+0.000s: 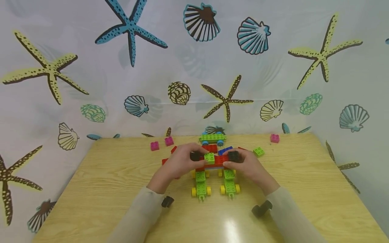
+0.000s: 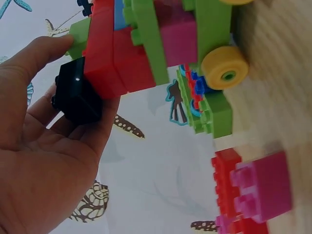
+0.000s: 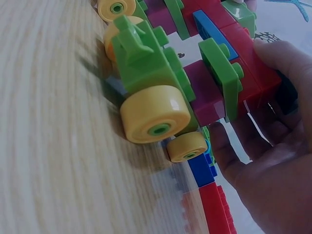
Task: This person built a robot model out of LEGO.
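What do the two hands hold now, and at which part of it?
Both hold the brick model by its red top bar: the left hand at the left end, over a black block; the right hand at the right end.

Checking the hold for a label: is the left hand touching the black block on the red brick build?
Touching. The left wrist view shows the left hand with fingers pressed against the black block.
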`<control>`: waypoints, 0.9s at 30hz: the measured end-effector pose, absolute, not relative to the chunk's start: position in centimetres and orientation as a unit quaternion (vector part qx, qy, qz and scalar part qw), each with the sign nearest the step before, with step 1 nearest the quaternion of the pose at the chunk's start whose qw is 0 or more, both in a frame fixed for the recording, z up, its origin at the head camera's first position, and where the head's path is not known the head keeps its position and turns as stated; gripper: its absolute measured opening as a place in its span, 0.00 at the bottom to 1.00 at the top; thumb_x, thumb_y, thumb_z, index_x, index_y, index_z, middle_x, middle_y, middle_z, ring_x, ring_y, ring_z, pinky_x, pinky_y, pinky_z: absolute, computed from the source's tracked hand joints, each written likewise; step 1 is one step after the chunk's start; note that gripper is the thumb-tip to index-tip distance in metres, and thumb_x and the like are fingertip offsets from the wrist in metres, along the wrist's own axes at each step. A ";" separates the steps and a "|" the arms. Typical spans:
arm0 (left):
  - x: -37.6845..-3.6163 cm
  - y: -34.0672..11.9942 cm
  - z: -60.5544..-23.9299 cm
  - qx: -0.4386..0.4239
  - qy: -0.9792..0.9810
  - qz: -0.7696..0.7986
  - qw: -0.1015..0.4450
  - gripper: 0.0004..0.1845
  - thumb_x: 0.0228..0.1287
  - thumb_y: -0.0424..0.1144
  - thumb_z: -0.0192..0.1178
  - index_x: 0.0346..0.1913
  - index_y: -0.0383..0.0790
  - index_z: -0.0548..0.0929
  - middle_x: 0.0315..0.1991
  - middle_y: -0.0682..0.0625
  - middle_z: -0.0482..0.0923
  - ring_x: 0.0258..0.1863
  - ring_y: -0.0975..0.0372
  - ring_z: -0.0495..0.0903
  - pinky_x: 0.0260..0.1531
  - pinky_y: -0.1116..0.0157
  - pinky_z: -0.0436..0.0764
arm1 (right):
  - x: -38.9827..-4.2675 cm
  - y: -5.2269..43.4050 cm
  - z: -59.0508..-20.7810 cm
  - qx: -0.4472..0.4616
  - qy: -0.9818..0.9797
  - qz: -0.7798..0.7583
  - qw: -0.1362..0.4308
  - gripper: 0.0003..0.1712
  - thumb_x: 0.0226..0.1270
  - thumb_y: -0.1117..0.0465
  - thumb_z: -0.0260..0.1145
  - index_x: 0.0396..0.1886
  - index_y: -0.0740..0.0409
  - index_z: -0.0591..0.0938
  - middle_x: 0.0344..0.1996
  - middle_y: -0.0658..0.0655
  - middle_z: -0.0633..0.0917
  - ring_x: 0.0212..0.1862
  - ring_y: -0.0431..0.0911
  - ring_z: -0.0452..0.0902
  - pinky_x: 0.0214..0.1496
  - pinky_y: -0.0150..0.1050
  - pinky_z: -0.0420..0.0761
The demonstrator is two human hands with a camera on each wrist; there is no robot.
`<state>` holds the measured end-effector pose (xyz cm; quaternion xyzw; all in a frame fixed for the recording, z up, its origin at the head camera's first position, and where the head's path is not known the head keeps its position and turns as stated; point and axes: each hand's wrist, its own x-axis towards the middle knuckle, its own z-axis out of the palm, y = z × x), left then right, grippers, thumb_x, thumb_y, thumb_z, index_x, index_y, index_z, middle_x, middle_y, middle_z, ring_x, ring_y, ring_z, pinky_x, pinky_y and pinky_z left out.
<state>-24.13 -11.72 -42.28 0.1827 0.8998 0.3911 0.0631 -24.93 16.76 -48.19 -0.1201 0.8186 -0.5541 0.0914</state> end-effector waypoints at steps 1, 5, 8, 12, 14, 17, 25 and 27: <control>-24.1 -11.7 -42.4 0.181 0.899 0.395 0.061 0.18 0.72 0.44 0.77 0.62 0.51 0.93 0.65 0.50 0.89 0.64 0.51 0.83 0.70 0.46 0.87 | -24.9 16.8 -48.2 -0.120 0.818 -0.554 0.092 0.23 0.75 0.47 0.79 0.63 0.50 0.89 0.64 0.58 0.88 0.65 0.56 0.81 0.76 0.59 0.81; -24.1 -11.8 -43.1 0.175 0.894 0.409 0.050 0.18 0.72 0.46 0.77 0.62 0.51 0.92 0.65 0.50 0.89 0.64 0.52 0.84 0.69 0.46 0.87 | -25.0 16.8 -48.3 -0.120 0.820 -0.553 0.092 0.23 0.75 0.47 0.80 0.63 0.50 0.89 0.62 0.58 0.89 0.63 0.55 0.82 0.73 0.56 0.81; -24.0 -11.7 -43.5 0.176 0.891 0.416 0.036 0.18 0.72 0.49 0.77 0.61 0.52 0.93 0.63 0.51 0.90 0.62 0.53 0.84 0.67 0.47 0.88 | -25.1 16.8 -48.3 -0.122 0.819 -0.553 0.092 0.23 0.75 0.47 0.80 0.63 0.50 0.89 0.61 0.58 0.89 0.62 0.54 0.82 0.73 0.56 0.81; -24.0 -11.5 -43.6 0.179 0.888 0.423 0.024 0.17 0.72 0.50 0.78 0.59 0.52 0.93 0.60 0.52 0.90 0.59 0.54 0.85 0.63 0.49 0.89 | -25.1 16.8 -48.3 -0.128 0.818 -0.554 0.090 0.23 0.75 0.47 0.79 0.63 0.51 0.89 0.61 0.58 0.89 0.63 0.54 0.82 0.74 0.58 0.81; -24.0 -11.4 -43.7 0.181 0.889 0.420 0.023 0.17 0.72 0.50 0.78 0.59 0.51 0.93 0.60 0.52 0.90 0.58 0.55 0.85 0.62 0.50 0.90 | -25.0 16.8 -48.3 -0.125 0.819 -0.552 0.089 0.23 0.75 0.47 0.79 0.63 0.50 0.89 0.61 0.58 0.89 0.62 0.54 0.82 0.74 0.58 0.81; -23.9 -11.2 -43.7 0.180 0.891 0.415 0.021 0.16 0.73 0.49 0.78 0.59 0.51 0.93 0.59 0.52 0.90 0.56 0.55 0.85 0.61 0.50 0.90 | -25.0 16.8 -48.3 -0.127 0.820 -0.551 0.088 0.23 0.75 0.46 0.79 0.63 0.50 0.89 0.62 0.58 0.89 0.63 0.55 0.82 0.74 0.58 0.81; -23.6 -11.3 -44.1 0.169 0.893 0.417 0.017 0.18 0.73 0.50 0.77 0.60 0.50 0.93 0.59 0.51 0.90 0.55 0.54 0.86 0.58 0.50 0.91 | -24.8 16.8 -48.1 -0.127 0.819 -0.552 0.088 0.22 0.75 0.48 0.80 0.63 0.49 0.89 0.65 0.58 0.89 0.65 0.57 0.82 0.77 0.62 0.80; -23.7 -11.2 -44.3 0.158 0.894 0.419 0.019 0.20 0.71 0.51 0.79 0.61 0.50 0.92 0.61 0.51 0.90 0.57 0.53 0.86 0.61 0.48 0.90 | -24.8 16.8 -48.1 -0.126 0.819 -0.553 0.088 0.22 0.75 0.48 0.80 0.63 0.48 0.89 0.64 0.58 0.89 0.65 0.56 0.82 0.77 0.61 0.81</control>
